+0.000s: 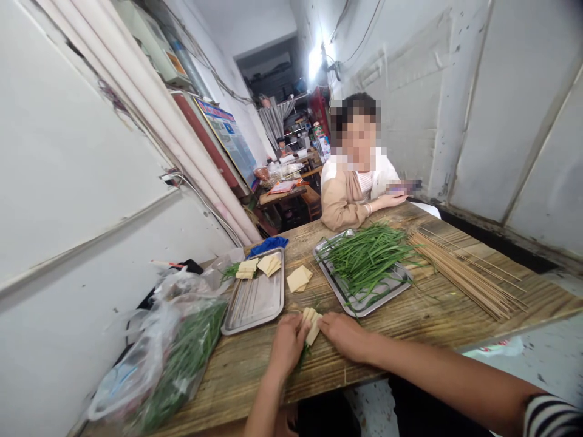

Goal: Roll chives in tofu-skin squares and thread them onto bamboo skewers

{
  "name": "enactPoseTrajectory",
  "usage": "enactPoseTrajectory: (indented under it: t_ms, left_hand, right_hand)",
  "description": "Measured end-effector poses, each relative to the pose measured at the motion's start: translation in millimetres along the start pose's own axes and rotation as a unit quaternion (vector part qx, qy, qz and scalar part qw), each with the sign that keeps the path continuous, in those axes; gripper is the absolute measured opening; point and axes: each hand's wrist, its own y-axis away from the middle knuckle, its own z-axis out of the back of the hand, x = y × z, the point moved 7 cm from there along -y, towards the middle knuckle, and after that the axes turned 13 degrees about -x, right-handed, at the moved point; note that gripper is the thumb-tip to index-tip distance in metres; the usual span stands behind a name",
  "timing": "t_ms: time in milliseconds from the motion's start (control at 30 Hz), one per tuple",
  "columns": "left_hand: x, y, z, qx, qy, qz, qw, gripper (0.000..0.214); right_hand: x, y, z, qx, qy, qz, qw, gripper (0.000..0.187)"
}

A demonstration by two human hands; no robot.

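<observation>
My left hand (288, 342) and my right hand (345, 334) meet near the front edge of the wooden table (410, 315). Both are closed on a small bundle of pale tofu strips (311, 323) with green chive stems (302, 357) hanging below it. Just beyond my hands lies a metal tray (364, 300) heaped with loose green chives (367, 255). To its left sits a second metal tray (255, 300) with wrapped tofu pieces (259, 266) at its far end. A small stack of tofu sheets (299, 278) rests on the table between the trays.
A pile of bamboo skewers (464, 273) lies on the right of the table. A clear plastic bag of chives (177, 352) sits at the left front corner. A seated person (357, 182) leans on the far edge, holding a phone. White walls close in both sides.
</observation>
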Motion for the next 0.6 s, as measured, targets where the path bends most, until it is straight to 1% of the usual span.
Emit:
enactPoseTrajectory:
  t_ms: [67,133,200,233,267,300,367,400,433,467,500,533,567,600]
  left_hand:
    - [-1,6,-1.0,-0.027,-0.025,0.021,0.999,0.036]
    - [-1,14,-2.2,-0.065,-0.056,0.034,0.996,0.043]
    - [-1,23,-4.3,-0.101,-0.077,0.025,0.992,0.058]
    - [-2,27,-6.0,-0.112,-0.078,0.014,0.991,0.061]
    - [-1,31,-7.7,-0.122,-0.074,0.006,0.990,0.058]
    - [1,35,-8.7,-0.133,-0.073,0.006,0.988,0.056]
    - [5,42,-9.3,-0.155,-0.071,0.016,0.985,0.053]
    - [6,45,-9.3,-0.166,-0.067,0.017,0.984,0.052]
    - [7,47,-9.2,-0.175,-0.061,0.016,0.983,0.052]
    - [6,50,-9.2,-0.183,-0.054,0.012,0.982,0.052]
    - [5,52,-9.4,-0.189,-0.048,0.009,0.981,0.052]
    - [4,53,-9.6,-0.193,-0.046,0.009,0.980,0.051]
    - [3,54,-9.8,-0.197,-0.046,0.013,0.979,0.051]
    - [3,55,-9.9,-0.199,-0.048,0.019,0.979,0.050]
  right_hand:
    - [2,1,-1,-0.007,0.006,-0.006,1.000,0.023]
    - [4,5,5,-0.014,0.008,-0.020,1.000,0.021]
    - [2,12,22,-0.041,0.011,-0.035,0.998,0.023]
    - [-3,17,36,-0.066,0.012,-0.045,0.997,0.025]
    - [-11,25,52,-0.094,0.014,-0.058,0.994,0.027]
    - [-23,35,70,-0.125,0.020,-0.078,0.989,0.027]
    - [-61,65,111,-0.172,0.053,-0.151,0.972,0.020]
    - [-85,83,132,-0.184,0.092,-0.204,0.957,0.021]
    - [-110,104,151,-0.190,0.139,-0.263,0.936,0.022]
    - [-134,124,166,-0.169,0.186,-0.315,0.915,0.023]
    - [-158,145,179,-0.146,0.233,-0.373,0.886,0.025]
    - [-179,163,186,-0.112,0.262,-0.424,0.860,0.025]
    - [-196,178,189,-0.081,0.269,-0.454,0.846,0.025]
    - [-208,187,189,-0.064,0.262,-0.460,0.846,0.026]
